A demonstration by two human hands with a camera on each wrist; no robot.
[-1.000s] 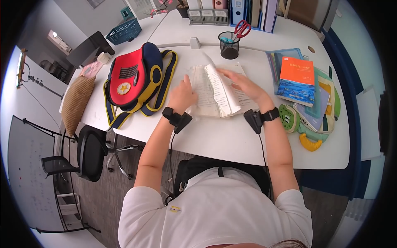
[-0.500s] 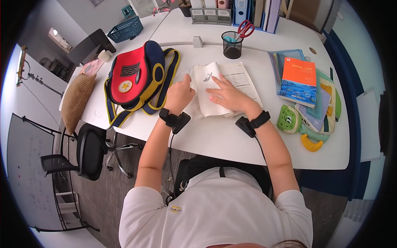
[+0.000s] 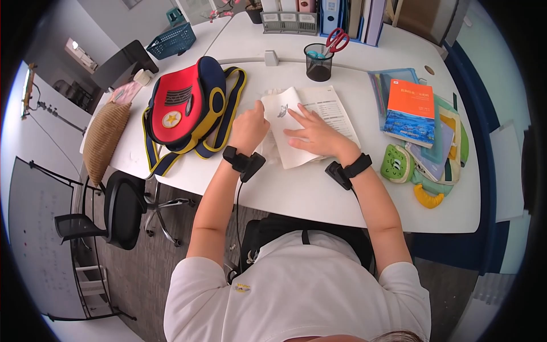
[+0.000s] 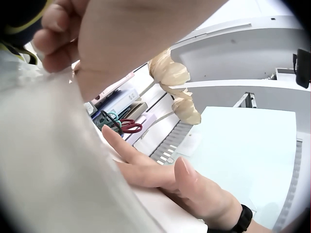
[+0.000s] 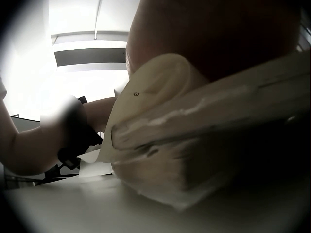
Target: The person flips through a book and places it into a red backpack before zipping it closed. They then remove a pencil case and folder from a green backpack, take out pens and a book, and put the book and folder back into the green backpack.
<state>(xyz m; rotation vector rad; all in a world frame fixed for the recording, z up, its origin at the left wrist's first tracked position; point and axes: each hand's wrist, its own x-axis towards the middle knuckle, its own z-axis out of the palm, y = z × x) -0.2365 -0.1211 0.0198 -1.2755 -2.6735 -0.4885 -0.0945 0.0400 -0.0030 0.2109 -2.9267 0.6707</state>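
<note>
An open book (image 3: 339,111) lies on the desk in the head view, with a small drawing on its pale left page (image 3: 293,154). My right hand (image 3: 313,135) rests on that page with its fingers spread. At the book's left edge, my left hand (image 3: 249,130) has curled fingers. The left wrist view shows those fingers pinching the edge of a whitish, translucent plastic sheet (image 4: 53,131), which spreads beside the book. In the right wrist view a page (image 5: 141,104) curls up over the thick edge of the book.
A red and navy backpack (image 3: 176,108) lies left of the book. Behind stands a mesh pen cup (image 3: 318,69) with red-handled scissors (image 3: 337,40). On the right, an orange and blue book (image 3: 409,111) lies over folders and a green pouch (image 3: 397,163).
A raised bundle of pages has been laid down to the left, showing the drawing. My right hand has moved left and down onto the page. My left hand has stayed near the book's left edge.
</note>
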